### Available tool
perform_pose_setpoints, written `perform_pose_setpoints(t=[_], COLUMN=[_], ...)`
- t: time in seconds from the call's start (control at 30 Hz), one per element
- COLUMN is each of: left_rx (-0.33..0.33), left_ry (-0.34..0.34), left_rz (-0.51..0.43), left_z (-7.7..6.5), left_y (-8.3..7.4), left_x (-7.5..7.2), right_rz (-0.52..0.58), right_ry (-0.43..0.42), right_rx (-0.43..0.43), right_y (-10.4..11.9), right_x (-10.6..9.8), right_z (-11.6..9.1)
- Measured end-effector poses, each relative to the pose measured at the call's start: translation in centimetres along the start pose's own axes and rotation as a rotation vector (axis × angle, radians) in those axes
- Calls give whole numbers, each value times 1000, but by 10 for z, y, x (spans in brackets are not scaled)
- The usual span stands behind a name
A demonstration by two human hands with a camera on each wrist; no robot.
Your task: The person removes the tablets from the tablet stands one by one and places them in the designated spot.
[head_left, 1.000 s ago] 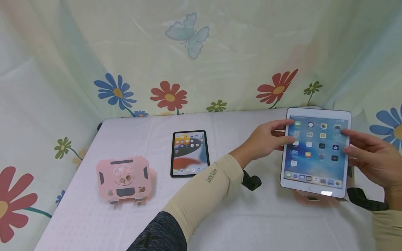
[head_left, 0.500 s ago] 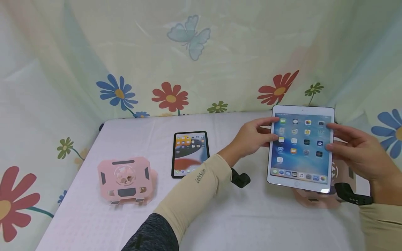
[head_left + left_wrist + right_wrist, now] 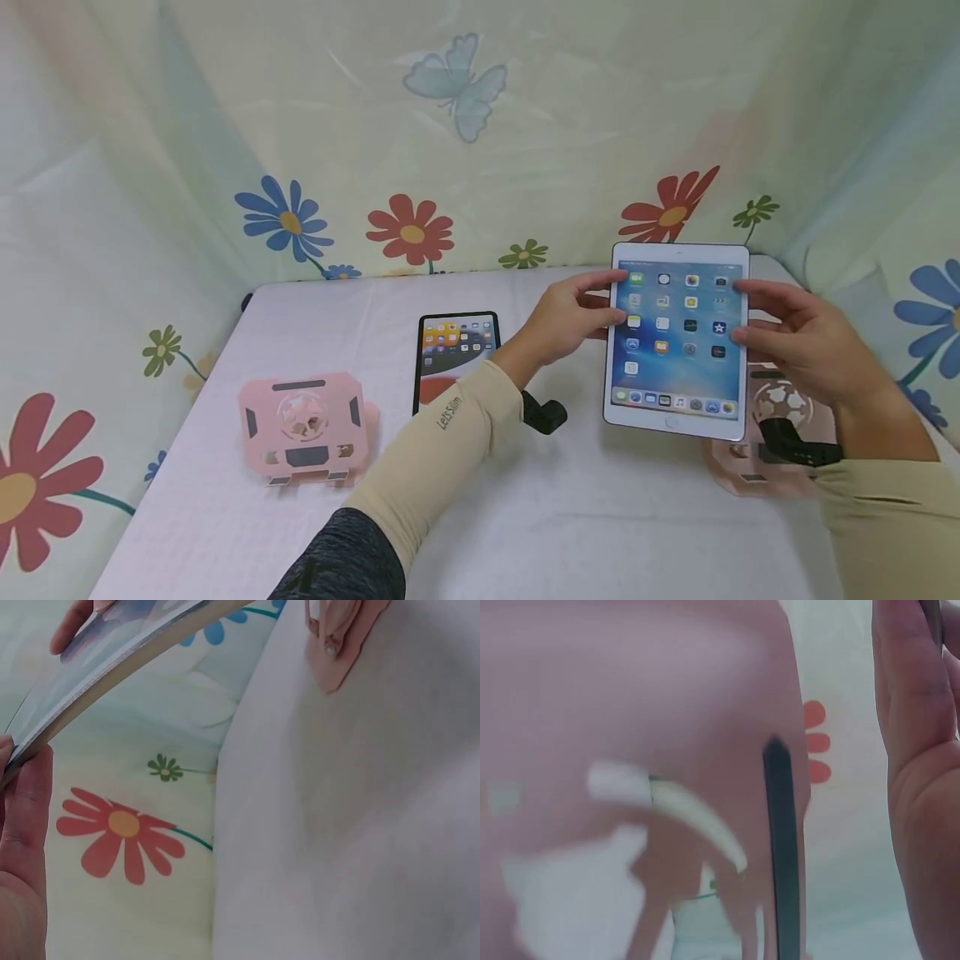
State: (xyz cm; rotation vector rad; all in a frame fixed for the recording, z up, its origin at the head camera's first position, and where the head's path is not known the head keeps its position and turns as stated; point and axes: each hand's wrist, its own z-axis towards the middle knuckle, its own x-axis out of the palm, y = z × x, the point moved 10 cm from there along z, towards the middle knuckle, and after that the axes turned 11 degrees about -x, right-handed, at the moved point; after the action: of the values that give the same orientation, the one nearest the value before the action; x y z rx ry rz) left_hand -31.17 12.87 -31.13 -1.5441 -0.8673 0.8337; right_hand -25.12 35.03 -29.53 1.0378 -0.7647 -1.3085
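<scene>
A white-framed tablet [image 3: 675,340] with a lit screen of app icons is held up above the table, tilted toward the head camera. My left hand [image 3: 564,318] pinches its left edge, thumb on the front. On the opposite edge my right hand [image 3: 813,342] pinches it the same way. In the left wrist view the tablet [image 3: 112,682] shows edge-on between the fingers. Behind and below my right hand stands a pink tablet stand [image 3: 727,467], partly hidden by the tablet and wrist; that stand [image 3: 667,690] looms close in the right wrist view.
A second pink stand [image 3: 303,425] with a round cut-out stands on the left of the white-covered table [image 3: 540,533]. A black-framed tablet [image 3: 457,342] lies mid-table, partly covered by my left forearm. A flowered curtain [image 3: 570,125] encloses the back and sides.
Both hands have carried the white tablet leftward, away from the right-hand pink stand, more of which now shows. The left forearm covers more of the black-framed tablet.
</scene>
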Motion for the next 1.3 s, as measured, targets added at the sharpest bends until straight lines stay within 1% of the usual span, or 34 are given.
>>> perform_pose_setpoints(t=[0.13,0.17,0.3,0.4,0.5,0.67,0.73,0.8,0.9,1.0,1.1,1.3], left_rx=[6,7,0,-4,-8,-23,-28,-34,-48,-70,-89,-104], left_ry=[3,-1,-28,-49,-68,-91,-105,-122,-140,-150,-164,-173], left_rz=[-19,-20,-13,-5,-9,-28,-27,-29,-40,-52,-67,-84], left_z=[0,0,-3,-5,-8,-10,-11,-11,-10,-8,-8,-11], left_y=[1,2,4,5,8,14,18,22,28,36,43,50], left_x=[-10,-13,-24,-33,-41,-51,-56,-61,-67,-74,-81,-92], right_rz=[-125,-138,-270,-345,-334,-262,-265,-290,-350,-373,-361,-317], right_ry=[-10,-4,-3,0,17,18,15,19,13,4,-7,5], right_rx=[13,9,30,45,37,28,30,40,77,122,159,153], right_y=[0,0,-1,-2,-2,-8,-11,-15,-22,-27,-32,-36], right_x=[6,8,16,23,31,40,43,47,52,57,62,74], right_z=[7,8,14,19,23,28,30,33,36,39,42,45])
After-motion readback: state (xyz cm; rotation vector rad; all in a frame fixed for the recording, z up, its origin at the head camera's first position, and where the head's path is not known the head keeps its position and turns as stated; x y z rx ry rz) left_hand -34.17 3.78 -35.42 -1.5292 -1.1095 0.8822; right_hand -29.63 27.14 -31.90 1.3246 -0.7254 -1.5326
